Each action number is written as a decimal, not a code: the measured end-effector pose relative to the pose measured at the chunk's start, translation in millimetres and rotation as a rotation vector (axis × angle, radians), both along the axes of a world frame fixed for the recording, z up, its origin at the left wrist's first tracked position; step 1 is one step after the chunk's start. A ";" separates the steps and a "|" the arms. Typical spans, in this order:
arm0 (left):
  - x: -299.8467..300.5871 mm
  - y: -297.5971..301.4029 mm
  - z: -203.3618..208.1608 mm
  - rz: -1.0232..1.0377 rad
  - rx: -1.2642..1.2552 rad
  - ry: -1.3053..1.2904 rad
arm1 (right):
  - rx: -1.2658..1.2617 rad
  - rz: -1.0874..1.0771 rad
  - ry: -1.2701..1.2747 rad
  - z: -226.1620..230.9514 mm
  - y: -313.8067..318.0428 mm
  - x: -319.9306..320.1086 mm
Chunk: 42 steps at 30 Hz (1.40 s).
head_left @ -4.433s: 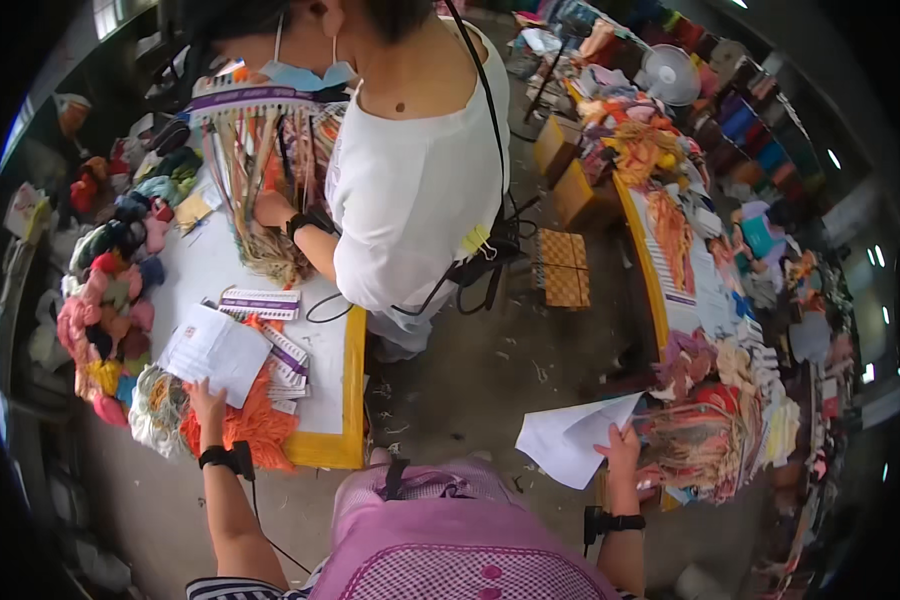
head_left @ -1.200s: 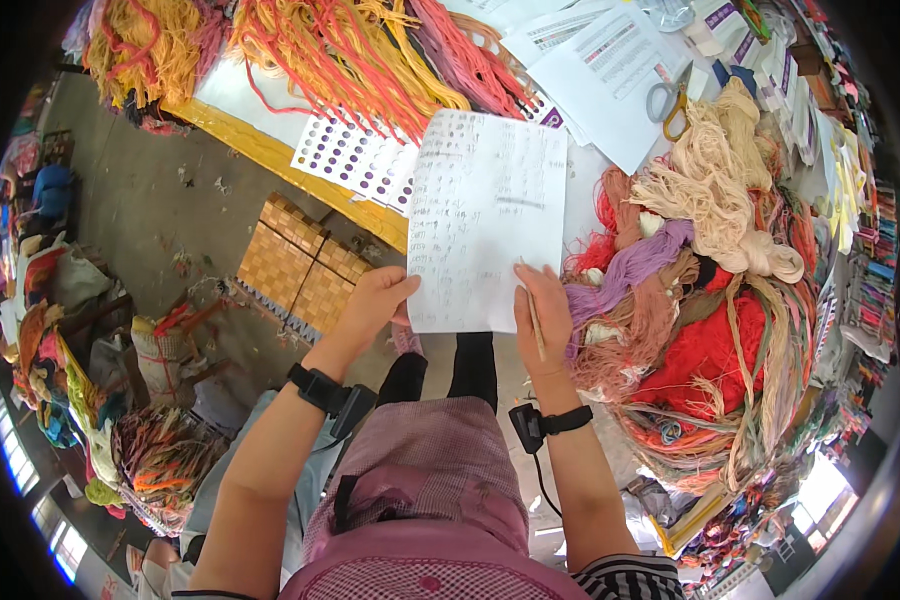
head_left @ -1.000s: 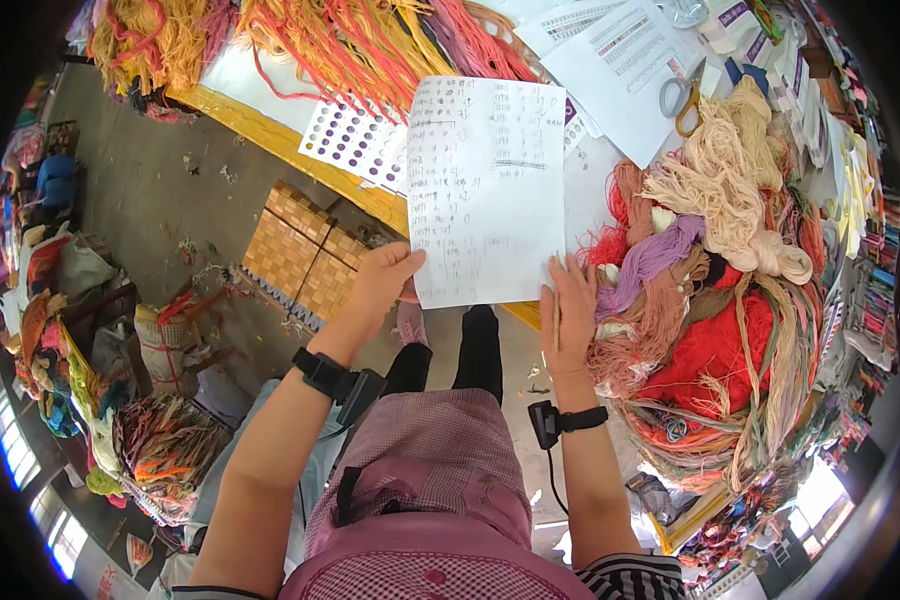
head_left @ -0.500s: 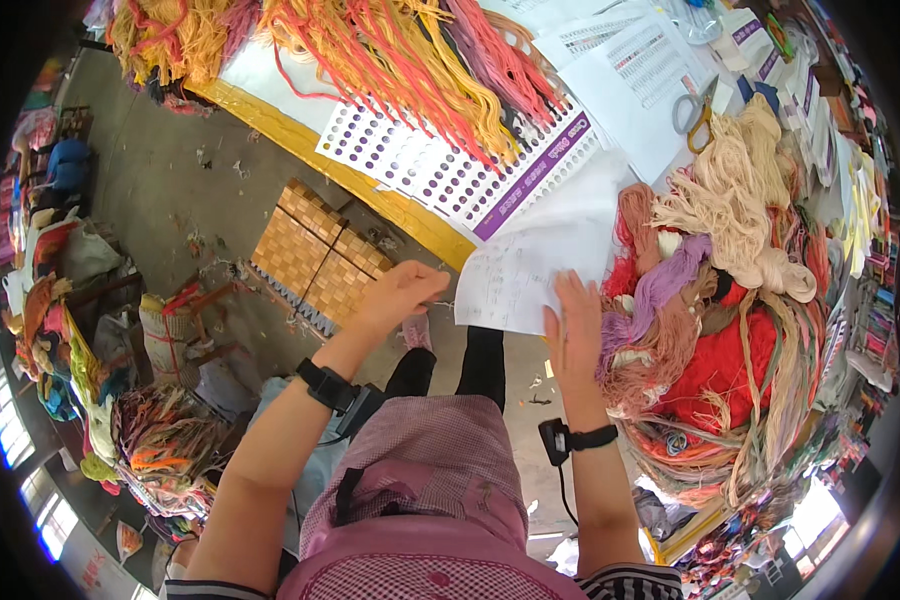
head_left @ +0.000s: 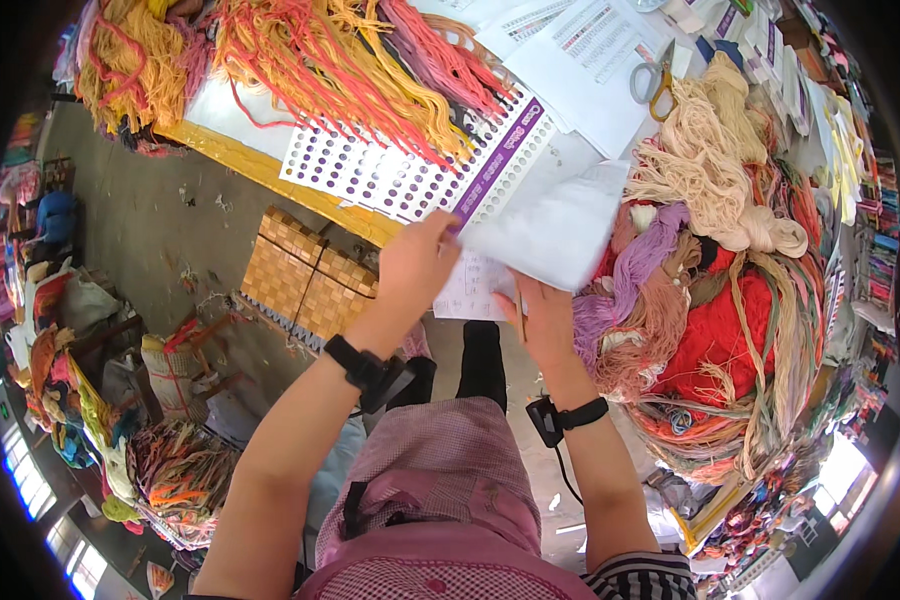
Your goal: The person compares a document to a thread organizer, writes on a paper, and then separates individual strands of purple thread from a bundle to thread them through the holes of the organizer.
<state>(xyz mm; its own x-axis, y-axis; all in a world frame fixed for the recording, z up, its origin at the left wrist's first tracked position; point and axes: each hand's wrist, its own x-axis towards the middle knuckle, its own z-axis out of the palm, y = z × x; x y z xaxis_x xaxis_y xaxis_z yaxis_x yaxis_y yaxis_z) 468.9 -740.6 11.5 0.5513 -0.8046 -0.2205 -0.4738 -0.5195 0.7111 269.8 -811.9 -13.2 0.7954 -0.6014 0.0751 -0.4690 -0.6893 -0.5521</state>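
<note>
Two or more white sheets of paper (head_left: pixel 555 225) lie between my hands at the table's near edge. The upper one is lifted and curls, blurred, over a page with handwriting (head_left: pixel 460 305). My left hand (head_left: pixel 422 262) is closed with its fingertips at the sheets' upper left corner, beside the purple strip of a punched sample card (head_left: pixel 370 180). My right hand (head_left: pixel 545 318) is closed at the lower edge of the lifted sheet, which hides its fingertips. A thin tan stick-like thing (head_left: pixel 519 312) shows along its fingers; I cannot tell what it is.
Yellow and coral yarn skeins (head_left: pixel 340 70) cover the far table. Scissors (head_left: pixel 652 88) lie near printed sheets (head_left: pixel 580 65). Cream yarn (head_left: pixel 710 150), lilac yarn (head_left: pixel 640 265) and red yarn (head_left: pixel 725 345) are heaped at right. A woven seat (head_left: pixel 305 280) stands at left, below the yellow table edge (head_left: pixel 270 180).
The upper sheet has been raised and bent over, baring the page beneath. My left hand has moved up to the card's edge; my right hand has shifted left under the sheet.
</note>
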 end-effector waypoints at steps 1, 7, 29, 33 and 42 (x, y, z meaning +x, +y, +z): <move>7.7 -0.1 -11.3 -0.001 0.001 -0.006 | 0.026 0.044 0.040 1.5 -1.0 0.4; 33.9 -3.4 -25.6 0.090 0.045 0.203 | -0.009 0.040 -0.061 1.0 -2.4 -5.3; 40.4 -31.3 -24.0 0.205 -0.058 0.416 | 0.456 -0.307 -0.362 -7.6 10.7 31.8; 44.3 -28.0 -18.4 0.257 -0.068 0.517 | 0.380 -0.262 -0.405 -18.2 4.1 32.7; 55.7 -17.2 -33.4 0.262 -0.111 0.570 | 0.387 -0.322 -0.469 -17.9 13.3 51.5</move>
